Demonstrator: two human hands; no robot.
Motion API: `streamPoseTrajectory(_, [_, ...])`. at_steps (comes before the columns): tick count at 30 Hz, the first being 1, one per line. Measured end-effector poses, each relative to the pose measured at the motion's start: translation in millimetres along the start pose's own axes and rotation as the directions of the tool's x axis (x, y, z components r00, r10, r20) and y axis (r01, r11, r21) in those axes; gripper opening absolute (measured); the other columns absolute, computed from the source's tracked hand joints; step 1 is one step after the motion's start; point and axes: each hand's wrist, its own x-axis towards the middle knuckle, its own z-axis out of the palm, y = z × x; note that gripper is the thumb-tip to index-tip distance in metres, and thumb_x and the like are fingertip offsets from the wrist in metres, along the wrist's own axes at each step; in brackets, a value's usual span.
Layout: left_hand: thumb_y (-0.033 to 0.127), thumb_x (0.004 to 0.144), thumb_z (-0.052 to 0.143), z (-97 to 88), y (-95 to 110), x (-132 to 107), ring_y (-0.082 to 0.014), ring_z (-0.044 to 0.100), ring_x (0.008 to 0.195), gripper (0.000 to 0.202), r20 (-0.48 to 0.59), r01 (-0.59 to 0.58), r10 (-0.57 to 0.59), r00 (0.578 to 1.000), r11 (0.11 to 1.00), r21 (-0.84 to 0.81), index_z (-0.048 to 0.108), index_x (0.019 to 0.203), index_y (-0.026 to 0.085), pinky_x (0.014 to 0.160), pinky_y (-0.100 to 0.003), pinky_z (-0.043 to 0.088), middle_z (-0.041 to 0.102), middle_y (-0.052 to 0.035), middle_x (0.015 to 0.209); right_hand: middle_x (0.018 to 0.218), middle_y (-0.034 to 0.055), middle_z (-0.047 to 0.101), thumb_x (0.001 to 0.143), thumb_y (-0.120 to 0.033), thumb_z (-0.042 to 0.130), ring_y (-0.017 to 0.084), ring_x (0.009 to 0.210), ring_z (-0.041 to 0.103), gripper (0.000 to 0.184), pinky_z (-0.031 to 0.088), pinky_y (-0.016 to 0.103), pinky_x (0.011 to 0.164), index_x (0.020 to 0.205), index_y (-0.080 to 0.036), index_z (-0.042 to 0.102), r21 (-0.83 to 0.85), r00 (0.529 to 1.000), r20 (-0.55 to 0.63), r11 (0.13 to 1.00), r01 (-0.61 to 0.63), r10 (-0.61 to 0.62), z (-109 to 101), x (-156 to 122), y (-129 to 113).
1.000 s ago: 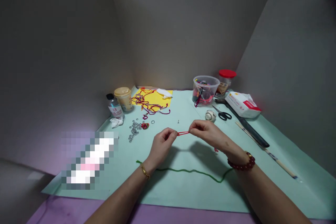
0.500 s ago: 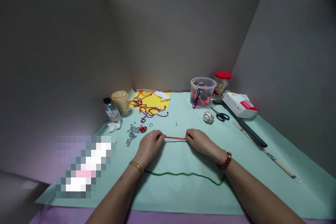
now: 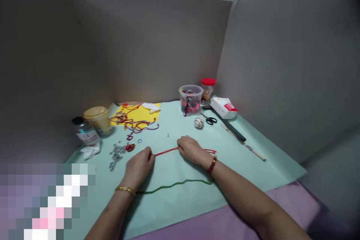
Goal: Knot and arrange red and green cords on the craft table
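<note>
A red cord (image 3: 167, 152) runs nearly straight between my hands, low over the pale green table cover. My left hand (image 3: 140, 165) pinches its left end, fingers closed, a gold bracelet on the wrist. My right hand (image 3: 191, 149) grips the cord farther right, fingers also closed, with a dark red bead bracelet at the wrist. Loose red ends stick out beyond the right hand. Closer to me lies a wavy green cord (image 3: 176, 184), partly hidden by my forearms. To the left are many small metal rings (image 3: 116, 154) and a small red and green piece (image 3: 130, 147).
Purple and red cords lie on a yellow sheet (image 3: 156, 114) at the back left, near a capped bottle (image 3: 86, 133) and a yellow-lidded tub (image 3: 99, 120). At the back right are a clear tub (image 3: 191, 99), a red-lidded jar (image 3: 208, 92), scissors (image 3: 209, 120) and a tissue pack (image 3: 224, 108).
The view has turned to the right, so things sit farther left in the picture. Both hands keep hold of the red cord, which now slants, and its loose ends show beyond the right hand.
</note>
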Motion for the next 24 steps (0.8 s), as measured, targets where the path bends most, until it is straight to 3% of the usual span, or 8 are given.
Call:
streamPoseTrajectory(3, [0.036,0.093,0.034,-3.7,-1,4,-0.0263,0.067,0.086,0.026,0.015,-0.003,0.003,1.000,1.000,-0.022,0.056,0.090,0.021,0.059,-0.029,0.036,0.072,-0.0090,0.093,0.107,0.0108,0.064,0.095,-0.022,0.054,0.023,0.100,0.054,0.016,0.040,0.032,0.087,0.105,-0.016,0.065,-0.007,0.996,-0.080,0.999,-0.044,0.043,-10,-10,0])
streamPoseTrajectory(6, [0.043,0.091,0.035,-5.5,-3,8,-0.0289,0.067,0.084,0.030,0.017,-0.028,0.029,0.999,0.996,-0.079,0.056,0.089,0.022,0.060,-0.031,0.039,0.071,-0.0101,0.088,0.118,0.0105,0.061,0.096,-0.029,0.057,0.023,0.109,0.052,0.029,0.041,0.033,0.092,0.121,-0.017,0.060,0.000,0.977,-0.193,0.995,-0.098,0.096,-29,-40,4])
streamPoseTrajectory(9, [0.057,0.090,0.036,-5.9,-7,14,-0.0320,0.066,0.079,0.041,0.045,-0.027,0.033,0.998,0.993,-0.115,0.056,0.084,0.022,0.062,-0.035,0.041,0.070,-0.0116,0.081,0.113,0.0100,0.063,0.095,-0.024,0.057,0.023,0.108,0.053,0.025,0.043,0.034,0.094,0.118,-0.017,0.061,0.116,0.929,-0.345,0.988,-0.097,0.132,-46,-90,12])
streamPoseTrajectory(12, [0.065,0.088,0.033,-6.6,-12,19,-0.0326,0.065,0.079,0.048,0.052,-0.021,0.030,0.998,0.985,-0.173,0.057,0.080,0.025,0.066,-0.037,0.043,0.071,-0.0069,0.074,0.104,0.0097,0.066,0.091,-0.016,0.058,0.024,0.102,0.057,0.016,0.046,0.037,0.092,0.106,-0.018,0.065,0.231,0.846,-0.493,0.968,-0.098,0.203,-59,-152,21])
streamPoseTrajectory(15, [0.065,0.088,0.032,-8.4,-13,18,-0.0335,0.065,0.081,0.048,0.035,-0.009,0.017,0.999,0.975,-0.224,0.057,0.075,0.026,0.069,-0.039,0.045,0.071,-0.0038,0.071,0.098,0.0086,0.068,0.091,-0.016,0.055,0.024,0.096,0.061,0.014,0.048,0.039,0.088,0.098,-0.021,0.066,0.272,0.725,-0.628,0.953,-0.135,0.282,-77,-215,22])
streamPoseTrajectory(19, [0.066,0.087,0.032,-9.3,-11,13,-0.0341,0.066,0.080,0.050,0.004,-0.007,0.008,1.000,0.977,-0.215,0.058,0.074,0.026,0.068,-0.040,0.046,0.070,-0.0080,0.073,0.093,0.0069,0.068,0.095,-0.023,0.054,0.023,0.089,0.064,0.013,0.049,0.036,0.080,0.095,-0.023,0.067,0.247,0.471,-0.818,0.941,-0.232,0.331,-120,-289,-3])
streamPoseTrajectory(22, [0.066,0.087,0.032,-5.2,-11,13,-0.0338,0.067,0.079,0.049,-0.032,-0.009,0.003,0.999,0.982,-0.189,0.057,0.075,0.026,0.065,-0.039,0.047,0.070,-0.0080,0.074,0.089,0.0051,0.068,0.096,-0.024,0.054,0.021,0.085,0.064,0.013,0.048,0.035,0.077,0.092,-0.024,0.066,0.123,0.272,-0.937,0.937,-0.328,0.218,-157,-335,-28])
streamPoseTrajectory(24, [0.065,0.084,0.036,0.1,-14,17,-0.0345,0.067,0.078,0.045,-0.066,-0.026,0.015,0.998,0.984,-0.174,0.057,0.077,0.026,0.063,-0.038,0.047,0.071,-0.0088,0.076,0.088,0.0045,0.067,0.096,-0.027,0.055,0.022,0.083,0.063,0.013,0.048,0.036,0.076,0.091,-0.025,0.067,0.034,0.104,-0.991,0.911,-0.411,0.083,-180,-364,-38])
